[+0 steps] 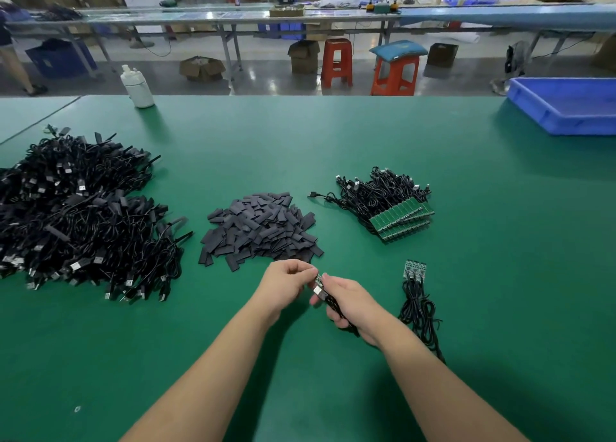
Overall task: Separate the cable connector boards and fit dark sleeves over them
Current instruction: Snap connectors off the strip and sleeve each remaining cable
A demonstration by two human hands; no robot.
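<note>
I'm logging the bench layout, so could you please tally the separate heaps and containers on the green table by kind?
Heaps of sleeved black cables: 1
Piles of dark sleeves: 1
Bundles of cables on joined green boards: 1
Small sets of separated board cables: 1
Blue trays: 1
White bottles: 1
Total: 6

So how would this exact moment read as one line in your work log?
step: sleeving a board | left hand: pinches board end | right hand: grips cable | sleeve pile: ahead on table | separated boards: right of hands
</note>
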